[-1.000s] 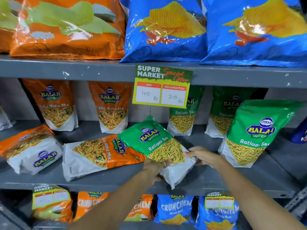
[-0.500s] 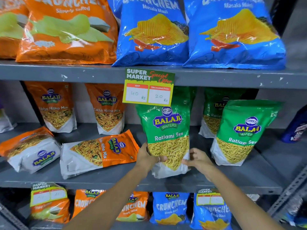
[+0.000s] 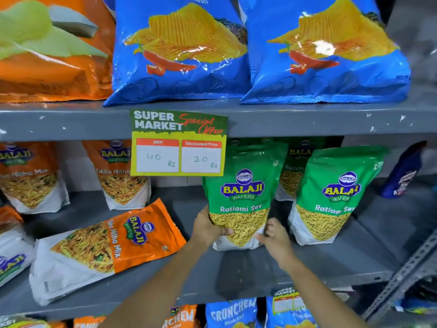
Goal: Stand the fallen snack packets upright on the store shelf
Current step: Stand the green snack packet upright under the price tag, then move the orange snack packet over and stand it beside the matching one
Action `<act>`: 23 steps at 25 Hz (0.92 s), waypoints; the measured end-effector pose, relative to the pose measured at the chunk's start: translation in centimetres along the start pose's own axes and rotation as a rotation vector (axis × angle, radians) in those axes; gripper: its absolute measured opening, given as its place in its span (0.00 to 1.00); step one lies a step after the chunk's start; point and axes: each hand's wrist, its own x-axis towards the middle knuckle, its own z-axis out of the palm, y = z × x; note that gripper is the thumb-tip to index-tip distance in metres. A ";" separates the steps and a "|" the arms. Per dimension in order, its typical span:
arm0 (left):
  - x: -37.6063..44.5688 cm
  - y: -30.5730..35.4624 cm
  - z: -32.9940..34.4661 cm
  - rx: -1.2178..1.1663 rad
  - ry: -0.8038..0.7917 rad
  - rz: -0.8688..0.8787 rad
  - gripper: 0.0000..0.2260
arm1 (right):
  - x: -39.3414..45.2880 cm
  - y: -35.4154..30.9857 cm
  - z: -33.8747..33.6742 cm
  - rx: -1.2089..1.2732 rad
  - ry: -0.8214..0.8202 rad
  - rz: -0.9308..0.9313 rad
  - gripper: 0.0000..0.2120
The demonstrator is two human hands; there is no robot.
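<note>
head view: the left hand (image 3: 208, 229) and right hand (image 3: 274, 237) grip the green packet (image 3: 243, 197) upright on the shelf (image 3: 236, 268). the fallen orange packet (image 3: 106, 247) lies to the left, long axis sideways, nearer the left hand.
</note>
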 end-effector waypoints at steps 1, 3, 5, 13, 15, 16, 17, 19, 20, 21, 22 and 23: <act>0.3 -0.2 0.2 0.000 -0.009 0.010 0.26 | 0.2 0.3 0.0 0.018 0.021 0.010 0.10; 0.5 -0.3 0.3 0.000 -0.032 0.017 0.26 | 0.5 0.5 0.0 0.036 0.036 0.012 0.10; 0.8 -0.6 0.3 0.026 -0.058 0.023 0.26 | 0.7 0.9 0.0 0.030 0.032 0.019 0.10; -1.9 0.4 -2.5 0.244 0.040 0.085 0.34 | -2.5 -0.8 1.5 -0.135 0.429 -0.096 0.19; -3.1 0.8 -4.5 0.256 0.129 0.064 0.32 | -3.6 -1.4 2.4 -0.160 0.468 -0.175 0.13; -3.7 0.9 -5.6 0.261 0.166 0.065 0.31 | -4.2 -1.8 3.1 -0.157 0.449 -0.189 0.12; -4.4 1.0 -6.7 0.272 0.199 0.076 0.29 | -4.8 -2.1 3.9 -0.151 0.414 -0.192 0.12; -5.3 1.0 -9.3 0.293 0.245 0.113 0.28 | -5.9 -2.8 5.7 -0.141 0.321 -0.189 0.11; -5.5 1.0 -10.6 0.312 0.265 0.127 0.28 | -6.5 -3.0 6.8 -0.143 0.275 -0.185 0.11; -6.0 1.2 -11.9 0.344 0.287 0.136 0.27 | -7.1 -3.3 7.8 -0.142 0.228 -0.185 0.10; -6.1 1.2 -13.4 0.370 0.296 0.133 0.27 | -7.6 -3.5 8.9 -0.131 0.187 -0.196 0.10; -6.2 1.3 -14.8 0.378 0.303 0.124 0.27 | -8.0 -3.6 9.9 -0.116 0.144 -0.204 0.11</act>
